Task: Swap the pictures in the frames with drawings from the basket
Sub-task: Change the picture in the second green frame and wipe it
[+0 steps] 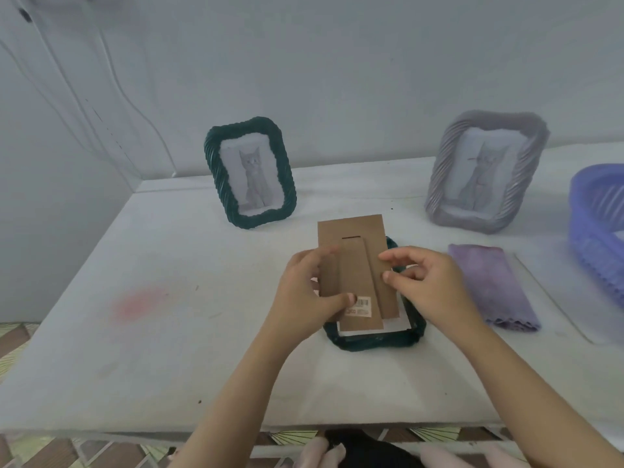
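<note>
Left hand (309,292) grips the backing board (354,258) at nine o'clock, right hand (429,285) pinches it at three, above a green frame (371,341).

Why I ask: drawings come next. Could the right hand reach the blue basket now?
Probably yes, once the right hand lets go of the cardboard backing: only the flat purple cloth lies between it and the basket.

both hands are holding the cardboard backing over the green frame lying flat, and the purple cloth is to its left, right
Not quite. The head view shows the purple cloth lying to the right of the flat green frame, not its left. The rest stands: the left hand and right hand both hold the cardboard backing over that frame.
</note>
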